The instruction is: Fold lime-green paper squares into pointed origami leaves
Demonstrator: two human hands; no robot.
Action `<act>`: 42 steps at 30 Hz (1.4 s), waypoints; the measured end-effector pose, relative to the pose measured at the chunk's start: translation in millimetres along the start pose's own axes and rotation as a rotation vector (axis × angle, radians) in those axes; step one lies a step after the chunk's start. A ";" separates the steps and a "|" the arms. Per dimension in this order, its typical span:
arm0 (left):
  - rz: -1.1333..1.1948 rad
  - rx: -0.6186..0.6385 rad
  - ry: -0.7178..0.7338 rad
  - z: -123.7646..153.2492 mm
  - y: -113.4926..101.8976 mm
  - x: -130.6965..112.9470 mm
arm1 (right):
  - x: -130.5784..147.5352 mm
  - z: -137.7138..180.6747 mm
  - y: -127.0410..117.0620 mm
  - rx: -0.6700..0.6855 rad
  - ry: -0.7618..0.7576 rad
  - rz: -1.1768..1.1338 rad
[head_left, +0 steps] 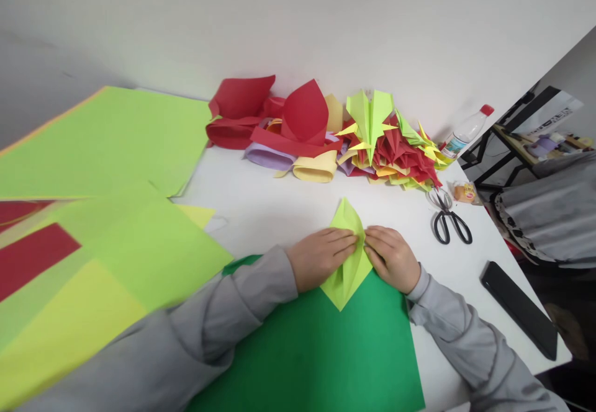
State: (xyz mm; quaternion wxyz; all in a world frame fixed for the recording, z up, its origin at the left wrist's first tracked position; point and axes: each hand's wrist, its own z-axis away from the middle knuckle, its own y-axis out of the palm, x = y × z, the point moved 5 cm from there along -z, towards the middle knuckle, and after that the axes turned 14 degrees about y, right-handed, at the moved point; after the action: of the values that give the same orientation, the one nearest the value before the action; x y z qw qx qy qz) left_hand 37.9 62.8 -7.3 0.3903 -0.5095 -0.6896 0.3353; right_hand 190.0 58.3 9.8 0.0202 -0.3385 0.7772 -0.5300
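Note:
A partly folded square of lime-green origami paper (345, 278) lies with one corner toward me, creased along its middle. My left hand (322, 255) presses its fingertips onto the paper near the central crease. From the other side, my right hand (391, 257) pinches the paper's right edge, its fingers bent together. Both hands nearly meet at the fold. Under the paper lies a large dark green sheet (326, 356), partly covered by my left sleeve.
Large lime sheets (116, 145) and red strips (37, 257) lie at left. Folded red paper shapes (305, 114) and a pile of paper folds (391, 145) stand against the wall. At right are scissors (449, 216), a wrapped snack (464, 192), a bottle (467, 131) and a black phone-like object (519, 309).

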 end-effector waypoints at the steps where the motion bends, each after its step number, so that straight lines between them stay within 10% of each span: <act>1: 0.005 0.009 -0.022 1.1 0.0 1.5 | 0.1 0.0 -0.1 0.001 -0.006 -0.007; 42: 0.073 0.152 -0.331 -9.5 -3.8 27.5 | 0.1 -2.0 4.8 0.057 0.017 -0.007</act>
State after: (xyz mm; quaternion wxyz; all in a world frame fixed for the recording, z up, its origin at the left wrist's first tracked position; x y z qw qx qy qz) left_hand 39.7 88.9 5.8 0.2962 -0.4412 -0.6982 0.4798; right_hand 186.7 60.8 6.7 0.0214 -0.3361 0.7608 -0.5548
